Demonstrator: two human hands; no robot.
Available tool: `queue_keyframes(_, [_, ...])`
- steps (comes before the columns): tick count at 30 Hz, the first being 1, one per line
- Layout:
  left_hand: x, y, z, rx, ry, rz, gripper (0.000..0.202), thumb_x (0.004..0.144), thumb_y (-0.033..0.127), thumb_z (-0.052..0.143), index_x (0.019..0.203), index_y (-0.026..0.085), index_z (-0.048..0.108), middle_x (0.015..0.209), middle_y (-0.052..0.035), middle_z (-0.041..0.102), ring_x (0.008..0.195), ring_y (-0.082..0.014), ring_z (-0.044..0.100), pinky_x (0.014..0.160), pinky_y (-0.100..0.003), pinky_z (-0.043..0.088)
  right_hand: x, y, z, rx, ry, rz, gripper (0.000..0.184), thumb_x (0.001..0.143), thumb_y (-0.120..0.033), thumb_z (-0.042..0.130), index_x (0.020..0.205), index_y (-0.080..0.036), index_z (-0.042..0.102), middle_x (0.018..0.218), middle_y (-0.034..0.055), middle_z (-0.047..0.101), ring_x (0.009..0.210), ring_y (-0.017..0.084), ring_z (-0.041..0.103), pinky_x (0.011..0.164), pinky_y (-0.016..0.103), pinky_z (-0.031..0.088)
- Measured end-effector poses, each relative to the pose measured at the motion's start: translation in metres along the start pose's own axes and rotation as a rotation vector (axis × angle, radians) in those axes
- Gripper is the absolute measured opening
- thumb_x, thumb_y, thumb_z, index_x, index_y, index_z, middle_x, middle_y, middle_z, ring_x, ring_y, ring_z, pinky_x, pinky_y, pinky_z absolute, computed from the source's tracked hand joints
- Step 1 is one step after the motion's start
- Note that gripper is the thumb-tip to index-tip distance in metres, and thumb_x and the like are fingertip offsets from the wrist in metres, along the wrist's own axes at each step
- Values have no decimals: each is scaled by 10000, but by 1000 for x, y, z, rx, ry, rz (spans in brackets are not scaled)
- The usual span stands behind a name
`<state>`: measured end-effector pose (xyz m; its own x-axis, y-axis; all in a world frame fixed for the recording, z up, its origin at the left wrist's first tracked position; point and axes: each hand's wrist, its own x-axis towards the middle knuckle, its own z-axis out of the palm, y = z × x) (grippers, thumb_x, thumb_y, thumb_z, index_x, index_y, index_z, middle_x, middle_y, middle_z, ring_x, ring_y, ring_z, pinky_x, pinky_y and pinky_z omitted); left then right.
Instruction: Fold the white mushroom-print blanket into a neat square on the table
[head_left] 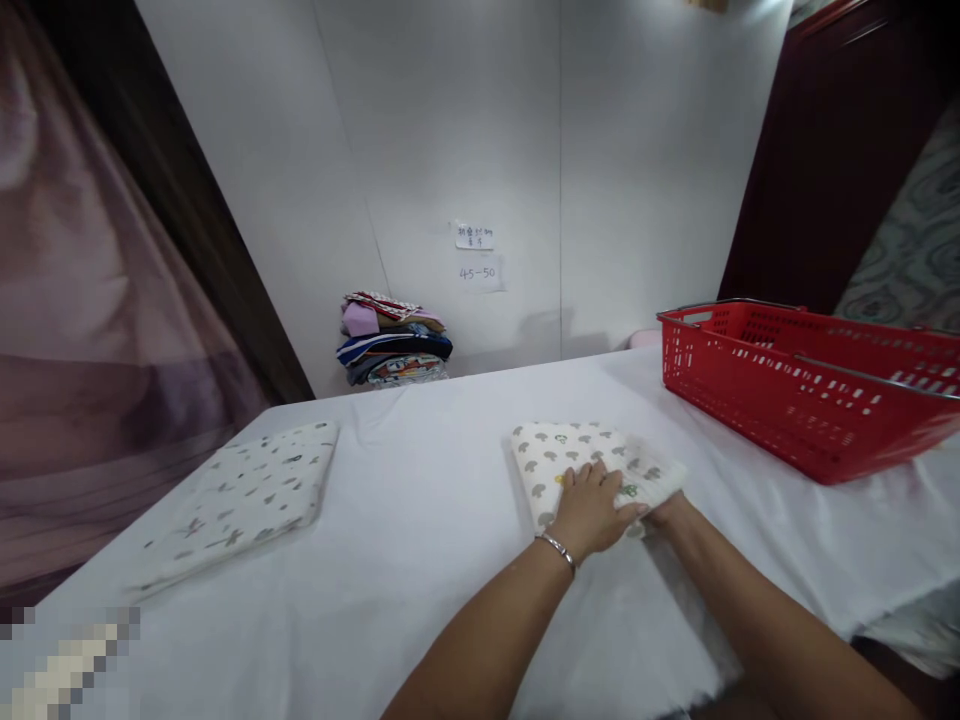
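A folded cream cloth (559,455) printed with grey and green shapes lies on the white table (420,520) just right of centre. My left hand (592,505), with a silver bracelet at the wrist, lies flat on the cloth's near part, fingers stretched out. My right hand (664,512) reaches in from the right; it is tucked under the cloth's near right corner and behind my left hand, so its fingers are hidden.
A second folded patterned cloth (240,500) lies on the table's left side. A red plastic basket (810,385) stands at the right. A stack of folded colourful clothes (394,350) sits against the white back wall. A dark door is at the far right.
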<state>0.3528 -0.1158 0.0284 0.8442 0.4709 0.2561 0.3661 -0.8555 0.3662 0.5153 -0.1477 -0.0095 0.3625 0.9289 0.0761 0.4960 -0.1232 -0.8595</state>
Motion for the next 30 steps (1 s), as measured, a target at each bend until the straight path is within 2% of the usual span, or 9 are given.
queue_keyframes(2, [0,0,3,2,13,23,533,854,601,365,1204,224,506,1329,-109,455,1232,-284,380,1049,-515,222,-8,2,-17,117,-40,31,791,872,-522,-78,1334,-131,431,1154,147,610,1088,279,545,906,430,412])
queue_keyframes(4, [-3,-1,-1,-9,39,45,500,863,579,374,1178,219,521,1328,-99,464,1246,-272,373,1065,-511,202,-16,4,-36,243,-100,96,854,849,-562,-89,1322,-75,429,1147,189,603,1079,307,548,899,464,411])
queue_keyframes(7, [-10,-7,-12,-35,99,45,465,887,536,368,1189,215,518,1349,-84,456,1284,-249,338,1098,-488,152,-25,6,-62,469,-228,258,791,854,-629,81,1287,-87,461,1136,182,610,1039,300,578,875,443,440])
queue_keyframes(10, [-21,-20,-21,-45,180,-40,443,908,484,360,1223,208,505,1366,-75,446,1314,-238,303,1114,-470,130,-25,2,-75,463,-266,364,667,829,-618,356,1244,-118,509,1140,159,617,993,273,605,846,381,475])
queue_keyframes(13, [-33,-32,-21,-56,232,-142,446,907,460,372,1244,195,496,1403,-81,400,1341,-244,258,1113,-476,142,-16,-3,-75,213,-106,379,692,727,-561,598,1267,-138,500,1241,155,556,1036,262,583,867,351,472])
queue_keyframes(16, [-42,-36,-16,-93,229,-145,483,895,486,387,1275,198,470,1425,-81,366,1356,-244,228,1114,-479,145,-3,-7,-71,-20,36,345,797,627,-413,732,1317,-127,456,1243,158,551,1007,269,592,874,364,467])
queue_keyframes(20, [-49,-34,-12,-131,183,-95,554,857,529,444,1309,210,434,1416,-78,381,1354,-244,236,1124,-486,114,6,-2,-69,-21,90,302,762,690,-309,661,1374,-127,379,1162,132,609,922,245,627,826,355,489])
queue_keyframes(24, [-55,-35,-10,-119,116,-48,631,770,523,574,1310,229,431,1420,-73,376,1347,-267,246,1124,-508,91,1,8,-70,-57,123,336,645,648,-283,686,1256,-126,537,1107,129,639,960,272,611,838,353,481])
queue_keyframes(30, [-68,-47,-7,-64,105,-56,576,728,216,586,1285,235,442,1443,-52,337,1361,-249,207,1123,-488,128,1,10,-69,-97,115,323,664,737,-299,609,1347,-117,420,1047,102,661,855,216,640,789,329,499])
